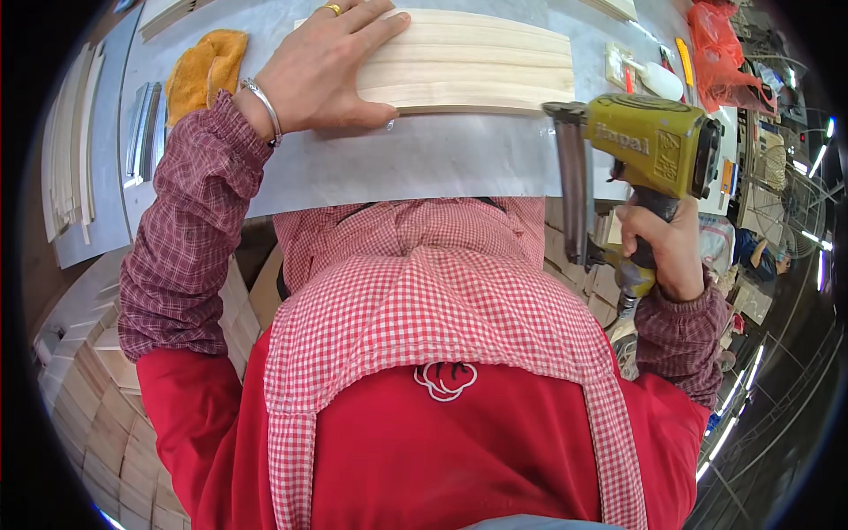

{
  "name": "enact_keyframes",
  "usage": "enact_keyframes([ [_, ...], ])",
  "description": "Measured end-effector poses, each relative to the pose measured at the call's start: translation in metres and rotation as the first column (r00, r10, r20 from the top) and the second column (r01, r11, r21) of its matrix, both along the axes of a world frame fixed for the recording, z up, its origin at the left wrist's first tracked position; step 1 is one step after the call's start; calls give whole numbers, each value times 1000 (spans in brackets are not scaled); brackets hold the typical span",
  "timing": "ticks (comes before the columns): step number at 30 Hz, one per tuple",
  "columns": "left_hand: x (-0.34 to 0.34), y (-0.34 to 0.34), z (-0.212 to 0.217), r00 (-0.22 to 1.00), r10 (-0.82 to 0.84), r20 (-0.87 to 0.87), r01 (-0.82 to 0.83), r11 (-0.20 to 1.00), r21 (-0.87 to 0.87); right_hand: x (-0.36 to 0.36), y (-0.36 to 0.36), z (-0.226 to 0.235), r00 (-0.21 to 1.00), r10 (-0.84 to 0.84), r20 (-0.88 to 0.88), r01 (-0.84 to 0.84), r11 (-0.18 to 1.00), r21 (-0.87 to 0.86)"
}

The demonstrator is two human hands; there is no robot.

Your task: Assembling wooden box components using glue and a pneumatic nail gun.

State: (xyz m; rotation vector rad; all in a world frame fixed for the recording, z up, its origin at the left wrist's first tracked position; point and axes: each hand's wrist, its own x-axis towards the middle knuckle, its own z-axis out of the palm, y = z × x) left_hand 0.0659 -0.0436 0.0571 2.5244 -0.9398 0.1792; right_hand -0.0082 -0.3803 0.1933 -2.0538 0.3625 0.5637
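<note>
The board's [477,62] L end is mostly hidden under the L hand [340,71], & the pic's top edge cuts some fingers of this hand. The R hand's [676,243] far fingers are partly hidden behind the handle of the nailer [645,146]; if the trigger is pressed, I can't tell. The board lies on the table [424,168], its long axis approx. L to R, in front of the person. The L hand is spread flat on it, thumb at the near edge. The R hand grasps the nailer firmly; its nose points L, toward the board's near R corner; contact is hard to judge. Its magazine [574,194] runs down toward the person. A glove [205,75] lies L of the L hand.
</note>
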Motion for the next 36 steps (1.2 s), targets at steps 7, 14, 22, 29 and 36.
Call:
enact_keyframes([
  [7, 21, -73, 1, 1000, -24, 0, 24, 998, -56, 23, -33, 4, 994, 84, -76, -73, 986, 148],
  [14, 30, -98, -7, 998, -23, 65, 29, 996, -89, 25, -45, -5, 992, 91, -90, -80, 990, 115],
  [22, 36, -107, -15, 996, 3, 87, 8, 992, -123, 21, -39, -1, 991, -10, -135, 21, 997, 80],
  [29, 25, -101, 7, 992, 123, 29, -124, 991, 53, 29, -21, 12, 995, 42, -87, -38, 998, 48],
  [36, -17, -58, 21, 979, 122, 161, -115, 992, -49, 27, 28, 38, 989, 140, 42, -141, 990, 5],
])
